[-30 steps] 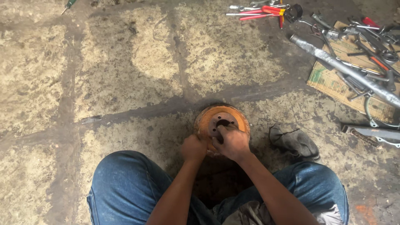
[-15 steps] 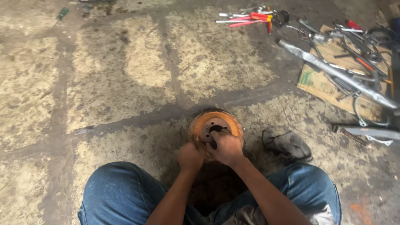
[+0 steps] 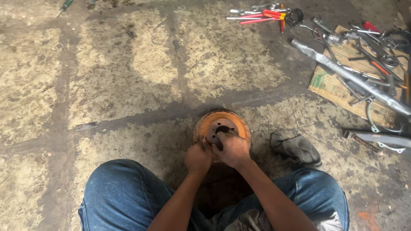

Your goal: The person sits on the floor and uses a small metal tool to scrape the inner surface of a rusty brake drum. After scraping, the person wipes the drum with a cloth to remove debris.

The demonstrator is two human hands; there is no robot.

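Our left hand (image 3: 198,159) is curled closed at the near edge of the rusty orange brake drum (image 3: 214,123), which lies flat on the stained floor (image 3: 128,77) between our knees. Our right hand (image 3: 231,149) is closed too, pressing something dark into the drum's centre hole; beside it lies a crumpled grey rag (image 3: 296,147).

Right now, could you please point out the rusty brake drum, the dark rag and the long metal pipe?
rusty brake drum (image 3: 212,122): head view, orange face, upper left.
dark rag (image 3: 296,148): head view, middle of the cloth.
long metal pipe (image 3: 342,73): head view, mid-shaft.
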